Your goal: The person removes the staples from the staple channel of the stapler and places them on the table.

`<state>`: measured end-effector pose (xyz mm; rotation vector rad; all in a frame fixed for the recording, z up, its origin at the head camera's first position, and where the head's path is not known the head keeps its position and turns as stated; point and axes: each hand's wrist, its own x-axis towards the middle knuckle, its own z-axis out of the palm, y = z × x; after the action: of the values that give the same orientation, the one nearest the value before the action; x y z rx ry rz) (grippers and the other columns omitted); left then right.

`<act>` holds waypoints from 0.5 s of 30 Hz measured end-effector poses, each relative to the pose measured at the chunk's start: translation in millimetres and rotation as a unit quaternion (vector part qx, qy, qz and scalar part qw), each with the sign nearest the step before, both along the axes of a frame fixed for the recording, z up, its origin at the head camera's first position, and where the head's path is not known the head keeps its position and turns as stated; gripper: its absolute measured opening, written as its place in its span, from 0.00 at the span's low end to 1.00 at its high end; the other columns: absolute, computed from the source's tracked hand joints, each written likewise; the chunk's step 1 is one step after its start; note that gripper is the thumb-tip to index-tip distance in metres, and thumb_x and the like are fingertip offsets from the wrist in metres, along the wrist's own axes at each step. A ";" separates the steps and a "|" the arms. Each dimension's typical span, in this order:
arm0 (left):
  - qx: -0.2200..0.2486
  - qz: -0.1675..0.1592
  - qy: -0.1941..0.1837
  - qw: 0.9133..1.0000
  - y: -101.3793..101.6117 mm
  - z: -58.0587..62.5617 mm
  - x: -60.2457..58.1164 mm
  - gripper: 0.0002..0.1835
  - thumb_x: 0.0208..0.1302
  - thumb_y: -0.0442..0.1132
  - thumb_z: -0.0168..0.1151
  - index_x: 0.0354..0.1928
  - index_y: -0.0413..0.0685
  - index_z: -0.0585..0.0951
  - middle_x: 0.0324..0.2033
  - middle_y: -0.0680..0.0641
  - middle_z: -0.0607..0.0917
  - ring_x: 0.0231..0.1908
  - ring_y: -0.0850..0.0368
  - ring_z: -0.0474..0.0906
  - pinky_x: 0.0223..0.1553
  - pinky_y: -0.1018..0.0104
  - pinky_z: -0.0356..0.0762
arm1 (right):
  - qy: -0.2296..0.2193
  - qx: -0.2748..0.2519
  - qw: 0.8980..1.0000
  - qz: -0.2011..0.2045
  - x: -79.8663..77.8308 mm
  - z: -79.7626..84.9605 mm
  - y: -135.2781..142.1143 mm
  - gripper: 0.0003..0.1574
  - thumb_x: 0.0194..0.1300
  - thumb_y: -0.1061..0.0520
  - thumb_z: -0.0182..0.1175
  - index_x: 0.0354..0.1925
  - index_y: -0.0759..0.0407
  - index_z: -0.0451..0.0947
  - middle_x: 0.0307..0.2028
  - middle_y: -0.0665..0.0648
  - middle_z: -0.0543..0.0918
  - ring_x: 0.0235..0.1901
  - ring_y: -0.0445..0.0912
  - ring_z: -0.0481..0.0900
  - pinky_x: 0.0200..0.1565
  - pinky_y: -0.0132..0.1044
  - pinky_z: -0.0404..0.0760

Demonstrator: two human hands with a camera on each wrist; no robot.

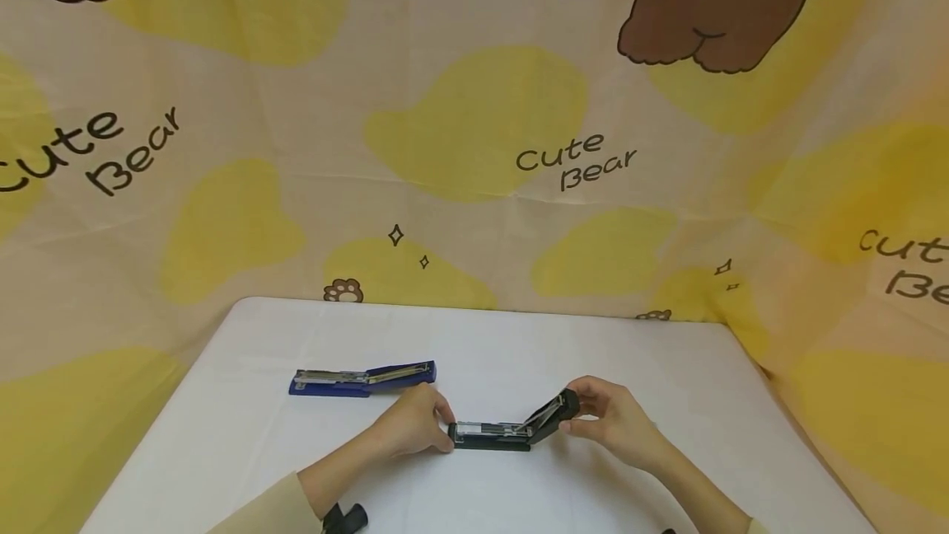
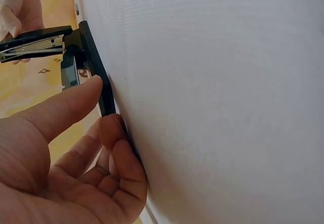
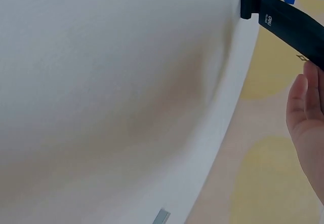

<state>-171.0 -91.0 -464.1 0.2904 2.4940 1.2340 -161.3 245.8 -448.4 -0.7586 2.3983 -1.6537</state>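
Note:
A black stapler [image 1: 493, 442] lies on the white table with its top swung up and back toward the right, baring the metal staple channel. My left hand [image 1: 417, 423] pinches the left end of its base between thumb and fingers; the left wrist view shows the thumb [image 2: 76, 102] against the base [image 2: 95, 64]. At the raised end of the top arm [image 3: 291, 26], my right hand [image 1: 619, 427] grips between thumb and fingers. In the right wrist view that hand [image 3: 309, 112] is partly cut off by the frame edge.
Behind my left hand lies a blue stapler [image 1: 329, 387], also opened out, its top leaning right. A small grey piece [image 3: 161, 216] sits near the table edge, too little seen to name. A patterned cloth [image 1: 474, 130] hangs behind the table [image 1: 296, 468].

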 end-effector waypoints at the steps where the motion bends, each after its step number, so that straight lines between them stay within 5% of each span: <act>1: -0.001 0.001 0.000 1.000 0.1 0.6 0.2 0.16 0.41 0.25 0.82 0.35 0.38 0.87 0.31 0.46 0.77 0.26 0.54 0.72 0.29 0.61 0.70 | -0.003 0.003 1.000 -0.001 -0.1 -0.4 1.6 0.20 0.61 0.67 0.73 0.50 0.67 0.79 0.43 0.58 0.85 0.43 0.49 0.88 0.48 0.39 0.85; 15: -0.007 0.002 0.001 1.000 -0.1 2.5 2.2 0.16 0.42 0.26 0.82 0.35 0.38 0.87 0.31 0.46 0.77 0.26 0.54 0.72 0.29 0.61 0.69 | -0.039 0.035 0.998 -0.015 0.0 -9.5 23.2 0.24 0.58 0.68 0.75 0.52 0.68 0.79 0.44 0.63 0.86 0.42 0.46 0.87 0.46 0.34 0.83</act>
<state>-168.9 -91.1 -461.7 0.2823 2.5051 1.2177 -161.2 269.0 -457.9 -0.6381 2.4107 -1.5694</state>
